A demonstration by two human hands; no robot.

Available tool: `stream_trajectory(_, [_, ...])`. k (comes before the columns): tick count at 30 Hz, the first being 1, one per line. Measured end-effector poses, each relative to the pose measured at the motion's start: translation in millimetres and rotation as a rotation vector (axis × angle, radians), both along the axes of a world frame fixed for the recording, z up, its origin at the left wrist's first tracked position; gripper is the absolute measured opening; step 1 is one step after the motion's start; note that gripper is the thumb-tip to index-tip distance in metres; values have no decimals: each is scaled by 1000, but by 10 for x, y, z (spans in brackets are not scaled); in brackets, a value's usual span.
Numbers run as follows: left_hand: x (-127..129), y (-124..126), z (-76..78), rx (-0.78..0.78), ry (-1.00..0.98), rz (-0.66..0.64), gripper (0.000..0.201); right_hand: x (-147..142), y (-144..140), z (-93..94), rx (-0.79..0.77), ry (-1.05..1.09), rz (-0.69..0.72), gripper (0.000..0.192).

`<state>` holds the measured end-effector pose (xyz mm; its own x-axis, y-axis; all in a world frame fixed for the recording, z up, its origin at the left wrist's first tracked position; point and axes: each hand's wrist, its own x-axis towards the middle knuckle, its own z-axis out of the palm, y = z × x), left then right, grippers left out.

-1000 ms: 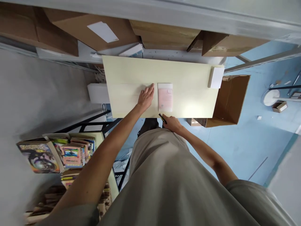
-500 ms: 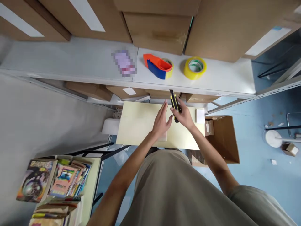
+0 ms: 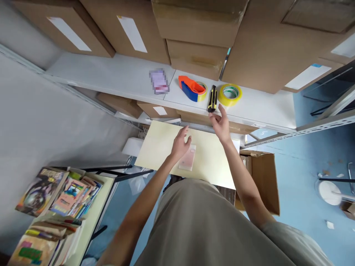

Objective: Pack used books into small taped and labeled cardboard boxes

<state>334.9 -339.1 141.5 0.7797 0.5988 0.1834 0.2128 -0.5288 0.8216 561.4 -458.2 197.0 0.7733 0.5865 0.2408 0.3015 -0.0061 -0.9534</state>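
A yellow and black utility knife [image 3: 212,99] is lying on the white shelf [image 3: 111,75], between an orange tape dispenser [image 3: 192,88] at its 9 o'clock and a yellow tape roll [image 3: 230,94] at its 3 o'clock. My right hand [image 3: 220,123] is hovering at the knife's 6 o'clock, fingers spread, gripping nothing. My left hand [image 3: 180,144] is open too, resting beside a pink packet [image 3: 188,159] on the pale table [image 3: 158,144].

No wording can be read. The white labels [image 3: 68,33] on the far cardboard boxes [image 3: 97,26] look blank, and the covers of the comic books [image 3: 55,195] at near left are too small to read.
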Motion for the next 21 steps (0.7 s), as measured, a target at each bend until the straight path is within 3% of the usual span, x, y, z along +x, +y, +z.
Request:
stream_trajectory(4, [-662, -133, -758, -287, 486, 177, 58, -399, -452, -512, -101, 69, 37, 63])
stream_trajectory(6, [-910, -252, -1037, -396, 637, 183, 60, -662, -629, -879, -298, 250, 118, 52])
stream_trajectory(9, [-1092, -410, -1303, -486, 693, 156, 64, -1093, -813, -1387, -689, 606, 163, 36])
stream_trajectory(11, [-1092, -464, -1403, -523, 682, 134, 67, -1340, -850, -1616, -830, 752, 151, 29])
stream_trajectory(14, [-994, -475, -1472, -569, 641, 106, 72, -1583, -766, -1786, -845, 848, 147, 19])
stream_trajectory(21, [-791, -467, -1358, -709, 611, 47, 58, -1768, -425, -1782, -758, 878, 72, 14])
